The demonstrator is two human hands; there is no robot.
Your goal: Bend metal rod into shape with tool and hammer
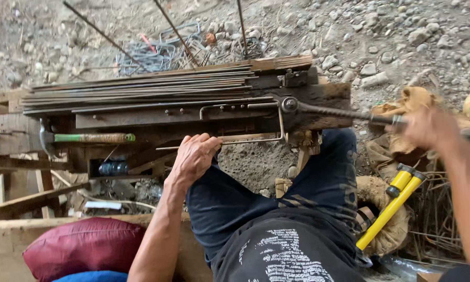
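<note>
On the bench, left hand (194, 156) grips thin wire (245, 140); blurred right hand (428, 128) seemingly clasps lever (344, 113); hammer (83, 138) nearby.

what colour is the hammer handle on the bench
Green near the head, tan along the grip, on the hammer; head view.

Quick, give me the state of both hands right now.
Left hand: closed on the thin steel rod at the bench edge.
Right hand: blurred, grip closed around the bending lever's handle.

Motion-blurred right hand (428, 128) at three o'clock hiding the ribbed steel bending lever (344, 113)'s grip end, maroon cushion (83, 245) cut off at seven o'clock, yellow-handled cutter (391, 206) partly buried in sacking at four o'clock
</note>
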